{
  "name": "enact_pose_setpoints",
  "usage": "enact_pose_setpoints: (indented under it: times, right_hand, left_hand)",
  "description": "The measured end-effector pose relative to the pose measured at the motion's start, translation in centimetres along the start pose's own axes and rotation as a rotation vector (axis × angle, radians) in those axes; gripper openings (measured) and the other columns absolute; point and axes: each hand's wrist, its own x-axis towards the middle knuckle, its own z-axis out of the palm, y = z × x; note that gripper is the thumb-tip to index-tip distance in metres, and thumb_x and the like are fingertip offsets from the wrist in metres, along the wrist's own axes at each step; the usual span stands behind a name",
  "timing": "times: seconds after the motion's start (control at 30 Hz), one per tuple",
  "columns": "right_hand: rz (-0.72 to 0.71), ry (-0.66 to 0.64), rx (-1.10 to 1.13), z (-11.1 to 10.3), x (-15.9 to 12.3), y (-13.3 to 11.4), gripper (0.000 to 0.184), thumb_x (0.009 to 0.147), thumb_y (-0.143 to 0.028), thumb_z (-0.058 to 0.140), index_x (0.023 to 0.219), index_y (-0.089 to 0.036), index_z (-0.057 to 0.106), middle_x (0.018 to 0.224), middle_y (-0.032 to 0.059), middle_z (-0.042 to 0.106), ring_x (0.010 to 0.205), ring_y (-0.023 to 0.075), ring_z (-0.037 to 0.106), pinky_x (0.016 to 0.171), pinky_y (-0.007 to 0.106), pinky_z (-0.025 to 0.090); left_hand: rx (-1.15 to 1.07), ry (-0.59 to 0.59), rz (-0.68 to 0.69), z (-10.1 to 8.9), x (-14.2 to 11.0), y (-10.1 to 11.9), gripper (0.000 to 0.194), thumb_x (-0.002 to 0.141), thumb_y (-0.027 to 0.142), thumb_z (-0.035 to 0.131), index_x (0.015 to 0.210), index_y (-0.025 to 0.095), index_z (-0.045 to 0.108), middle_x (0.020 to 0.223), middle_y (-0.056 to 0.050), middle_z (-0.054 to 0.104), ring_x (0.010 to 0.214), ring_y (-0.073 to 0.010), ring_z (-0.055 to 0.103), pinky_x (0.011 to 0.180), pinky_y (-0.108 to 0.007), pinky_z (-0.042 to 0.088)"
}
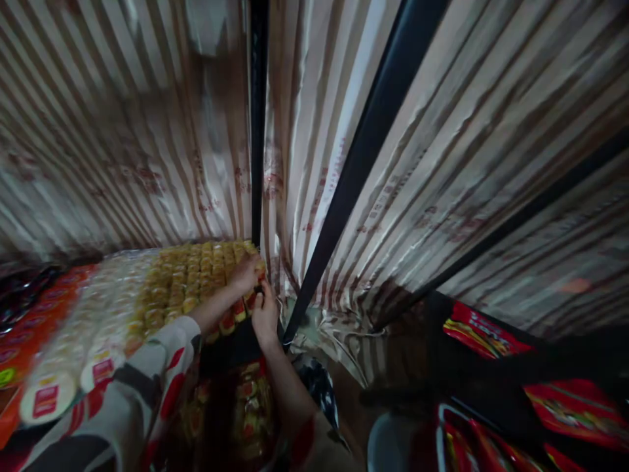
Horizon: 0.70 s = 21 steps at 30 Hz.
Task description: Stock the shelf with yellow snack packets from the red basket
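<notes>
Reaches with both bare hands toward eight o'clock, just off the middle of the view, to the right-hand end of tightly lined rows of small yellow, clear-wrapped packs (196, 275) with red at their near ends. Holds the left hand (249, 270) low over the last row, fingers bent and kept narrow, near or on a small red-and-yellow wrapped pack (261, 275). Brings the right hand (265, 313) up from six to seven o'clock, thumb and forefinger curled narrowly close to the same pack. Cannot tell, through blur and dimness, whether either hand actually grips it. Wears loose white sleeves (147, 367) patterned in red and grey. Shows, farther out toward eight to nine o'clock, long clear-wrapped stacks of white round pieces (105, 295) with red labels, then a row of glossy orange packages (34, 341). Shows at seven o'clock, below the hands, more yellow-and-red wrapped packs (250, 400) in shadow. Lies at four o'clock, on a dark surface (466, 367): shiny red printed packets (486, 331). Runs behind, from nine through twelve to three: pleated beige-and-brown striped sheeting (162, 131), crossed by a thick black slanting pole (363, 144) and a thinner upright black pole (258, 124) at eleven.
</notes>
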Motion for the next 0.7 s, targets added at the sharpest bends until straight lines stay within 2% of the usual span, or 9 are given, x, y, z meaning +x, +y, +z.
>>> enact_pose_setpoints:
  times: [0.17,0.3,0.47,0.6,0.7]
  right_hand:
    - [0.122,-0.038,0.034,0.7,1.1,1.0,0.046,0.083,-0.013,0.036,0.126,-0.015,0.053,0.131,0.0099,0.054,0.125,0.0183,0.045,0.109,0.037,0.031]
    - [0.137,-0.056,0.066,1.3,1.9,1.9,0.049,0.078,-0.009,0.038,0.123,-0.019,0.057,0.127,0.0062,0.058,0.121,0.0176,0.05,0.107,0.034,0.034]
    - [0.142,-0.08,0.056,1.7,2.6,2.5,0.051,0.075,-0.006,0.038,0.12,-0.019,0.059,0.122,0.0059,0.061,0.116,0.0172,0.054,0.104,0.032,0.037]
    - [0.138,-0.107,-0.001,1.8,2.9,2.5,0.049,0.077,-0.006,0.037,0.118,-0.016,0.061,0.118,0.0087,0.063,0.113,0.0191,0.056,0.103,0.033,0.038]
    - [0.122,-0.119,-0.029,1.6,2.9,2.3,0.047,0.078,-0.008,0.037,0.117,-0.019,0.06,0.114,0.0063,0.065,0.11,0.0182,0.056,0.1,0.031,0.04]
  left_hand:
    - [0.071,-0.038,0.019,0.4,0.1,-0.4,0.028,0.068,0.008,0.06,0.093,0.019,0.064,0.1,-0.01,0.064,0.103,-0.0263,0.056,0.093,-0.035,0.041]
    - [0.141,-0.061,0.043,0.3,0.2,-0.3,0.023,0.068,0.006,0.06,0.088,0.016,0.064,0.105,-0.013,0.061,0.111,-0.0303,0.051,0.096,-0.037,0.038]
    - [0.233,-0.095,0.038,0.4,0.6,-0.3,0.02,0.067,0.004,0.058,0.083,0.016,0.062,0.103,-0.011,0.06,0.109,-0.0259,0.051,0.094,-0.035,0.04]
    - [0.305,-0.101,0.005,0.6,0.6,0.0,0.022,0.068,0.005,0.058,0.088,0.015,0.061,0.109,-0.012,0.058,0.107,-0.0252,0.051,0.091,-0.033,0.041]
    - [0.331,-0.103,-0.015,0.6,0.5,0.3,0.026,0.07,0.006,0.057,0.094,0.011,0.061,0.109,-0.015,0.059,0.105,-0.0258,0.052,0.089,-0.033,0.041]
